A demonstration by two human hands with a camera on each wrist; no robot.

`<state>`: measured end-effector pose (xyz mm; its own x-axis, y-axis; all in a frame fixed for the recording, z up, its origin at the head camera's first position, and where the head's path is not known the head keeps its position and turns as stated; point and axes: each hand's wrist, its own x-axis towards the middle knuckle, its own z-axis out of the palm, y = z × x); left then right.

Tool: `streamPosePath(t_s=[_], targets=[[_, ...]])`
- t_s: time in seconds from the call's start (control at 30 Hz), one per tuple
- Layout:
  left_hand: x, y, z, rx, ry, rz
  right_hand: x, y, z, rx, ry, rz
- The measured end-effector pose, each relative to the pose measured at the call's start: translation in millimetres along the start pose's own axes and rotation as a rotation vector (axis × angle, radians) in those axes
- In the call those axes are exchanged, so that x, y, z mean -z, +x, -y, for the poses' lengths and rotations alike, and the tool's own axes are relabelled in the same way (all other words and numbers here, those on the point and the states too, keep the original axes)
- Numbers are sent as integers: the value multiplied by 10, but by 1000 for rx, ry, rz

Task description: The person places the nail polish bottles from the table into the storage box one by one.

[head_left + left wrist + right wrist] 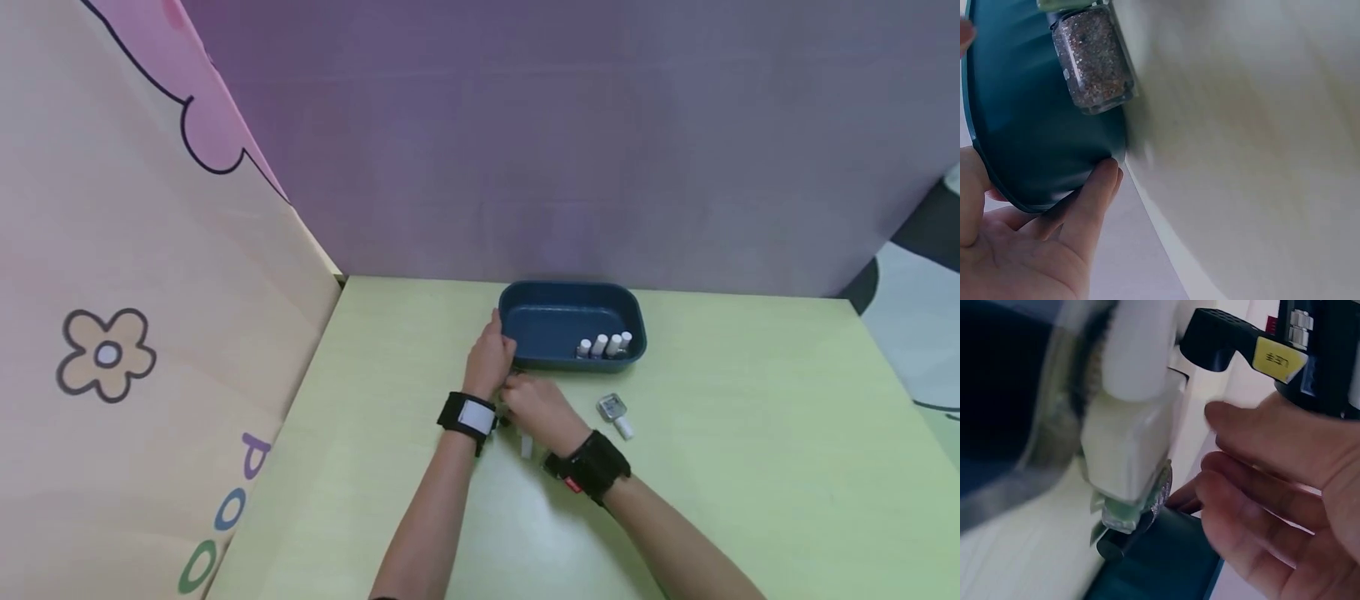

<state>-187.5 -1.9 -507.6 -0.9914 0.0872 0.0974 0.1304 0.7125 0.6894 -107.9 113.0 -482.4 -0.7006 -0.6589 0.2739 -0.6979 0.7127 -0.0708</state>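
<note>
The left hand (489, 360) grips the rounded dark-blue plastic tray (542, 319) by its rim; whether the right hand (534, 406) holds the glittery glass bottle (1092, 61) can't be told.

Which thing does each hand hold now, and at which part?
The left hand grips the blue tray by its left rim. The right hand seems to hold nothing; a small bottle lies beside it.

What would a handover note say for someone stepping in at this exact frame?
Left hand: grips the near-left rim of the blue tray.
Right hand: beside it at the tray's front; seems to pinch a small bottle, but the wrist view is blurred.
Done: four white-capped bottles stand in the tray's near-right corner.
Left: one bottle lying on the table before the tray; something small and white lies below the right hand.
</note>
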Motion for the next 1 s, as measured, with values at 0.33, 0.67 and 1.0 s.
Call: streamPosePath(t_s=[0.33,0.67,1.0], targets=[[-13,-17,5,-3,-7,5,-40,-10,-5,-7,15,85],[-6,-1,27,0,-13,-2,-45,14,-15,6,28,124],[-2,-3,22,4,-15,-8,-102,7,-16,34,10,123]])
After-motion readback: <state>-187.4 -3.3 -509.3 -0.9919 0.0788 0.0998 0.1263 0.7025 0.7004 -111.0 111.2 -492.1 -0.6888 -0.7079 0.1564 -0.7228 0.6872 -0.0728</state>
